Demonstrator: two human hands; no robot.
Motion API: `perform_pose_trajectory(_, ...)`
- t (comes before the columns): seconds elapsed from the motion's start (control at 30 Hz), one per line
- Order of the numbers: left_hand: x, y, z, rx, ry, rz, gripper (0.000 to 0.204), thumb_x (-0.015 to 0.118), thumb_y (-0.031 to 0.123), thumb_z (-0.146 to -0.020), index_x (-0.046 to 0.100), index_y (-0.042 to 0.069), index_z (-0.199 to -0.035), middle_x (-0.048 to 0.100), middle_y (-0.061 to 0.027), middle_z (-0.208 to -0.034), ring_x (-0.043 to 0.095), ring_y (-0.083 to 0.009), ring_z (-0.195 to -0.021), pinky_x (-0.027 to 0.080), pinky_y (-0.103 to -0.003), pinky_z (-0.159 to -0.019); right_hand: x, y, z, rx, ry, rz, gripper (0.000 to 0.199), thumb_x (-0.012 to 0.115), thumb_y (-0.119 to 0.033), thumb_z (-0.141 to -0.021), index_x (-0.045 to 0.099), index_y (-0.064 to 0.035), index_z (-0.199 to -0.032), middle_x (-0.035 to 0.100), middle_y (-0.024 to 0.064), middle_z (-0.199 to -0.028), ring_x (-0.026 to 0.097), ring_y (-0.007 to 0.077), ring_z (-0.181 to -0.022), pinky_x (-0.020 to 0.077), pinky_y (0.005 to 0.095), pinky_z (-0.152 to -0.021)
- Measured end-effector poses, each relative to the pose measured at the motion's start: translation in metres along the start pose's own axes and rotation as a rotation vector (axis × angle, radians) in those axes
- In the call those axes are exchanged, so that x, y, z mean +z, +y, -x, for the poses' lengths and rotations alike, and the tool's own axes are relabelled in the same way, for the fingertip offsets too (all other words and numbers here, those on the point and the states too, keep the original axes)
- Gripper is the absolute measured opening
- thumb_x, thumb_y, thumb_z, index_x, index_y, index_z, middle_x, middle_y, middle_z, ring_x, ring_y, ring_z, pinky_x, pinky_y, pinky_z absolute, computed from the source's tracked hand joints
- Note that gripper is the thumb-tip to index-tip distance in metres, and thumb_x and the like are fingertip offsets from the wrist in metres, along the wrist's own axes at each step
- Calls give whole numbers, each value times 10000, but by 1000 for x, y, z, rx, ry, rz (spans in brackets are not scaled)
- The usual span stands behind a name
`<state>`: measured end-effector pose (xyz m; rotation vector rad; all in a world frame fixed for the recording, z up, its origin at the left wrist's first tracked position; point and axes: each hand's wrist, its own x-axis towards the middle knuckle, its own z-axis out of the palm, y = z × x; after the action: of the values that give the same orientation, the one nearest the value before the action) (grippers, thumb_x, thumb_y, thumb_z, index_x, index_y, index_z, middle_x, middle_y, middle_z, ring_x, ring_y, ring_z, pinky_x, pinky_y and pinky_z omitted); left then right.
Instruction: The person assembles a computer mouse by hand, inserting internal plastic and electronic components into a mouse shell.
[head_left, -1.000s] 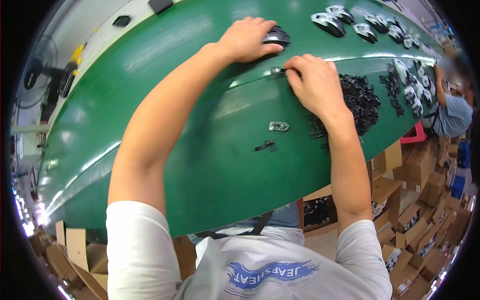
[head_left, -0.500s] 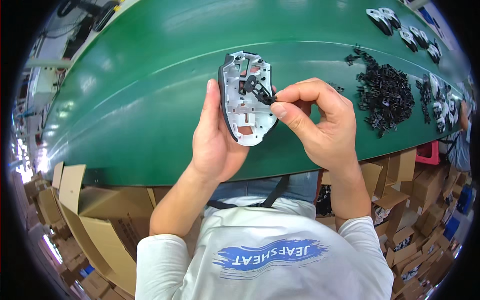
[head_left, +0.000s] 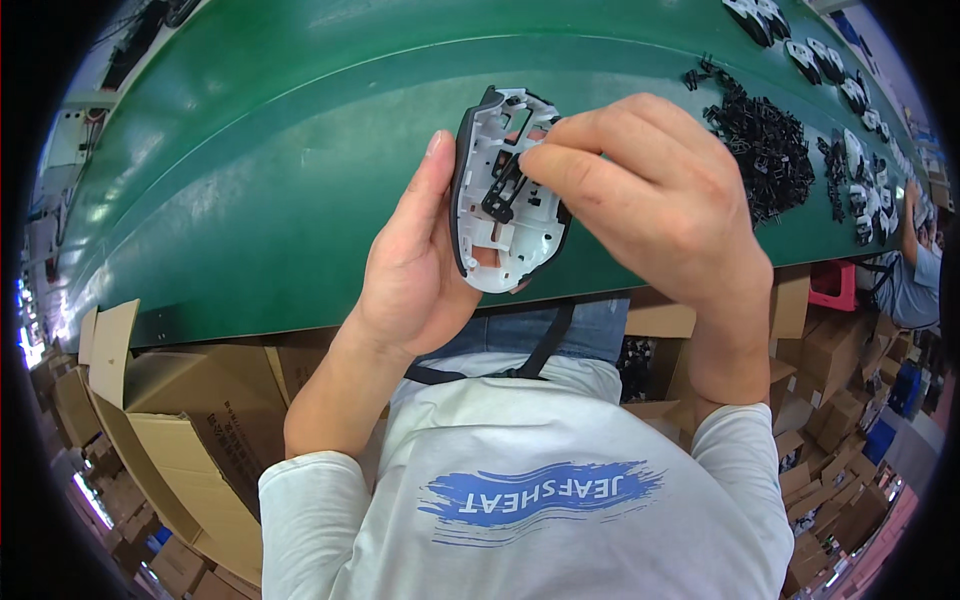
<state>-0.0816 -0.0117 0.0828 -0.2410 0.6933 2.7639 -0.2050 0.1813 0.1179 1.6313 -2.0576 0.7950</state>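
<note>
The white mouse shell point(head_left: 500, 195), off the green belt point(head_left: 250, 180) since a second ago, now sits closer in the left hand point(head_left: 420, 270); the right hand point(head_left: 650, 200) covers its right edge, fingertips point(head_left: 535, 158) pressing the black clip point(head_left: 500, 195).

The green desk point(head_left: 260, 180) lies bare to the left of and beyond the left hand point(head_left: 415, 270) and its white mouse shell point(head_left: 505, 200), while to the right a heap of small black parts point(head_left: 765, 150) and a row of mouse shells point(head_left: 850, 95) crowd its far right part.
</note>
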Motion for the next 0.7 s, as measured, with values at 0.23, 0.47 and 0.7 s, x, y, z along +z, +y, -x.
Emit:
perform_pose_trajectory(0.23, -11, -11, -4, -1, 77, -42, 566, 322, 553, -1170, 662, 151, -1380, 778, -46, -1133, 770, -193, -947, 608, -364, -653, 3, -1, 6, 10, -94, -41, 285, 831, -13, -718, 760, -84, -984, 731, 40, -944, 679, 239, -792, 559, 353, -653)
perform_pose_trajectory(0.47, 9, -20, 2, 58, 220, -48, 592, 299, 559, -1174, 638, 141, -1420, 771, -36, -1156, 762, -177, -977, 628, -346, -711, 22, -24, 14, 96, 71, 29, 306, 859, -13, -750, 791, -104, -1034, 743, 30, -945, 683, 215, -786, 519, 341, -645)
perform_pose_trajectory(0.7, 8, -25, 7, 65, 162, -200, 640, 272, 525, -1188, 520, 74, -1567, 686, -70, -1420, 682, -197, -1254, 580, -393, -1022, 39, -21, 32, 194, 255, -82, 283, 842, -47, -718, 771, -128, -980, 725, -25, -892, 665, 195, -743, 486, 338, -672)
